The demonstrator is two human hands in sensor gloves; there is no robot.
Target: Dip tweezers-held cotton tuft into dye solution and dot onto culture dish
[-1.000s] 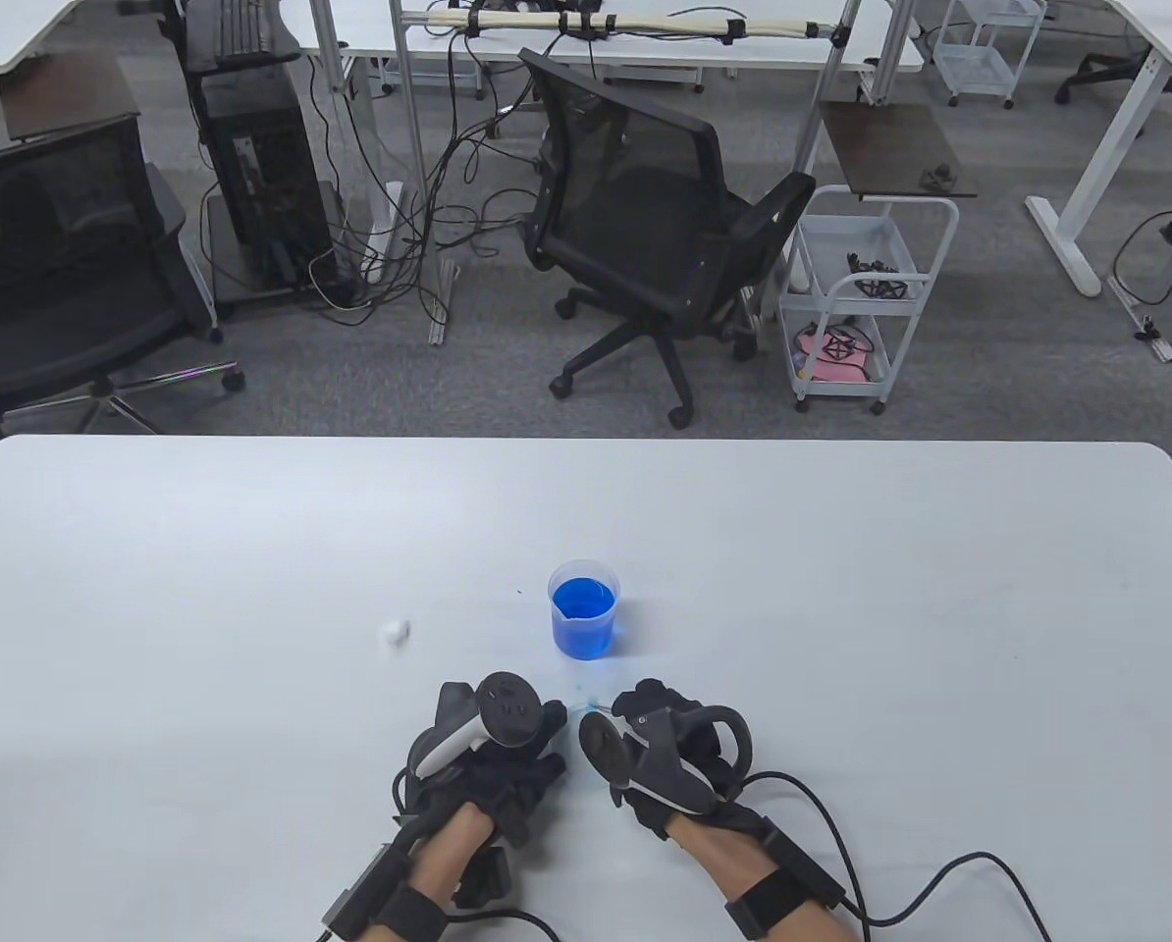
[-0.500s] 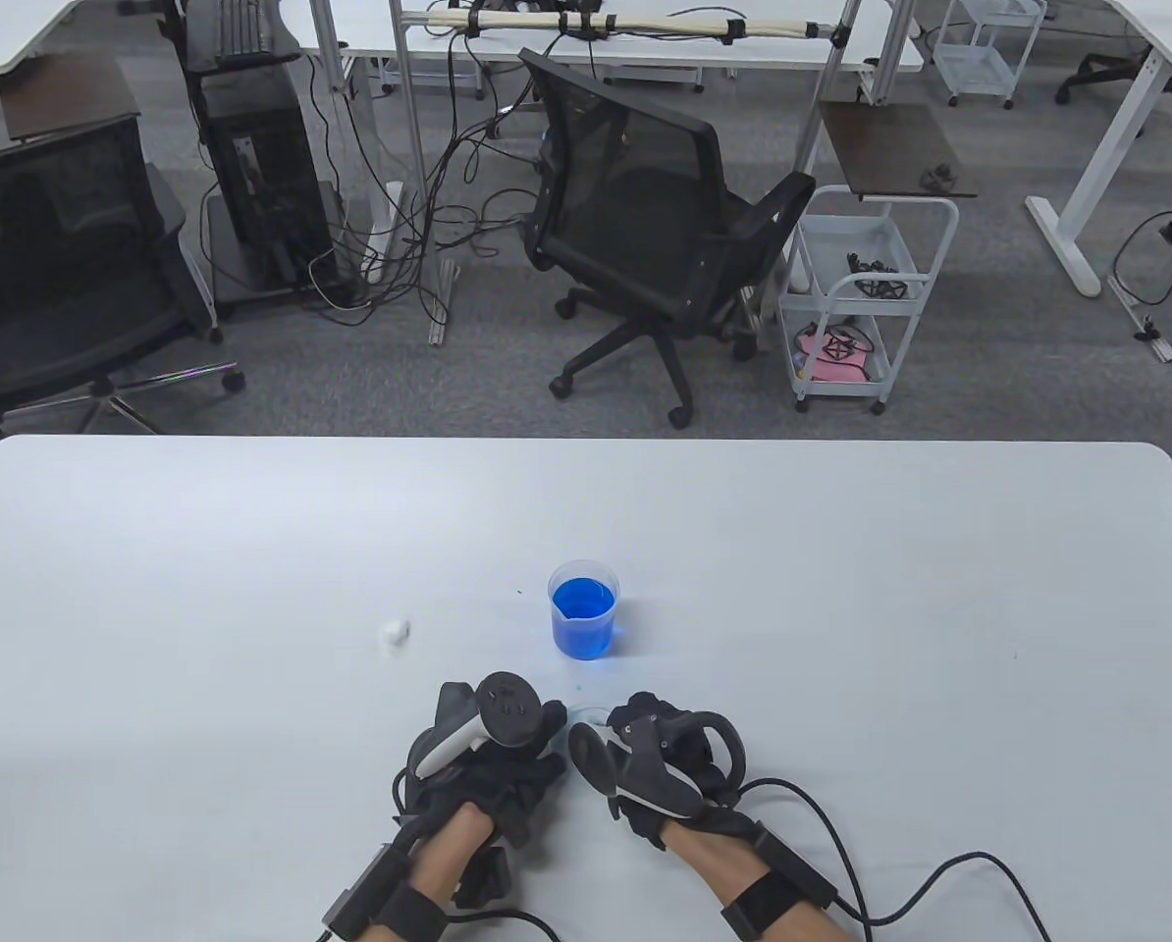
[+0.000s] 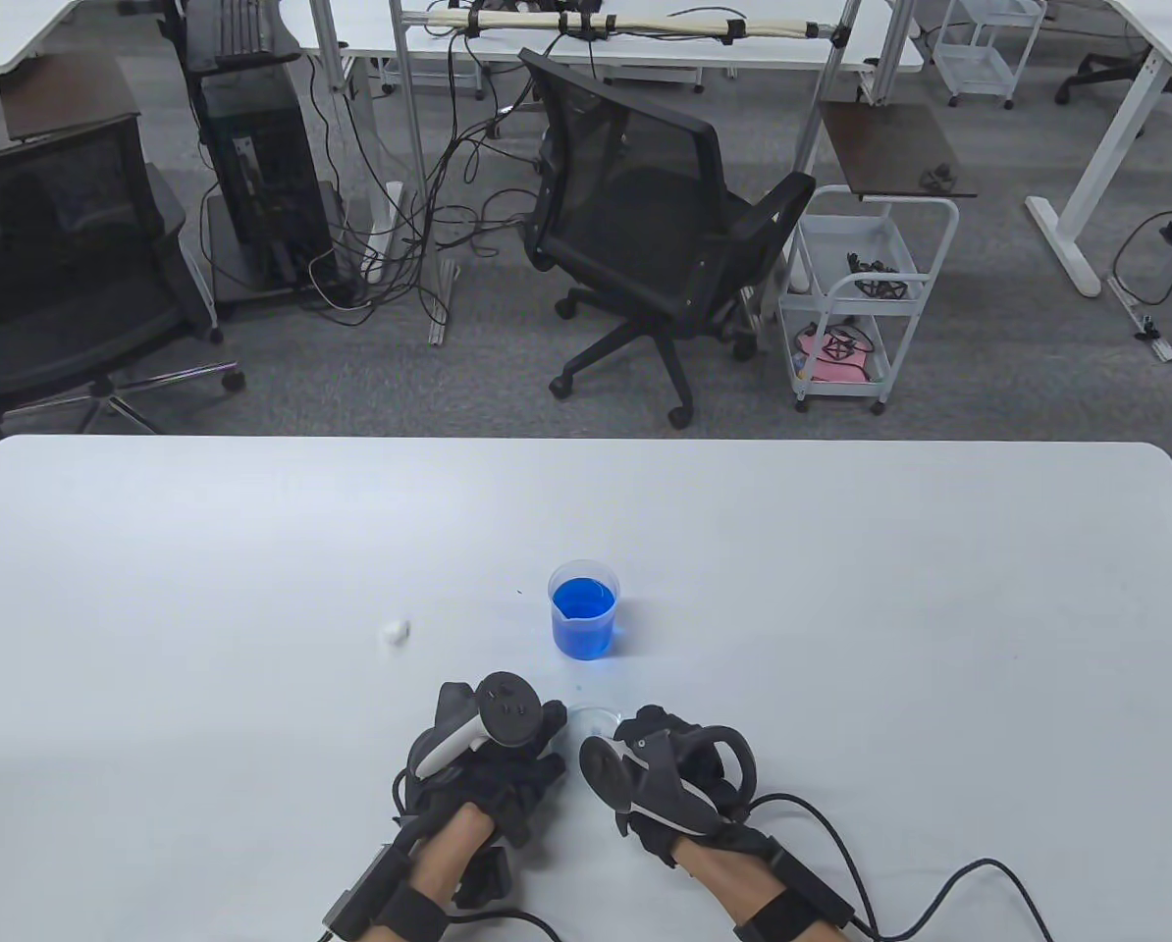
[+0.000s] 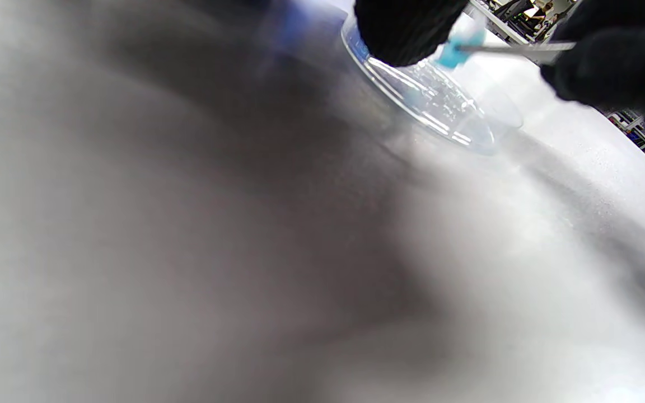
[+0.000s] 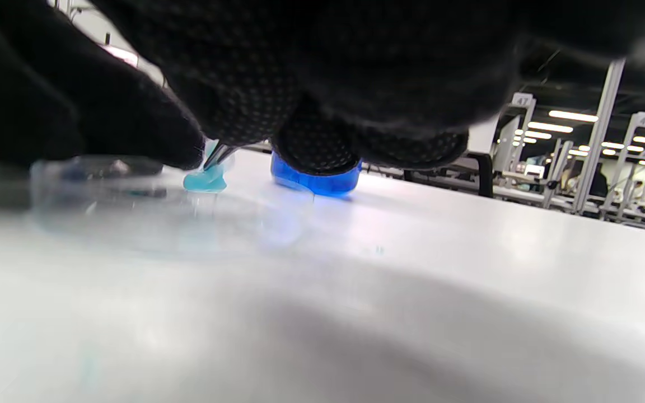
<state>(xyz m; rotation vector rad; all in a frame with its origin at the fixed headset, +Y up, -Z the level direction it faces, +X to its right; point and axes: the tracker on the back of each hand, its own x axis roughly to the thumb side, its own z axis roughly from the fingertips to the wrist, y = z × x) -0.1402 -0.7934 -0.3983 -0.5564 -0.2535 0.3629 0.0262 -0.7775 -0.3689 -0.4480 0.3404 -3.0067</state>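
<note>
1. Right hand (image 3: 679,775) grips tweezers (image 4: 515,48) – shaft mostly hidden by glove.
2. Blue cotton tuft (image 5: 206,180) pinched at tweezers' tips, over clear dish (image 4: 440,106); contact unclear.
3. Left hand (image 3: 493,751) just beside dish – fingertip at rim, grip impossible to tell.
4. Cup of blue dye (image 3: 583,621) beyond, on table (image 3: 841,589); base half hidden in right wrist view.
</note>
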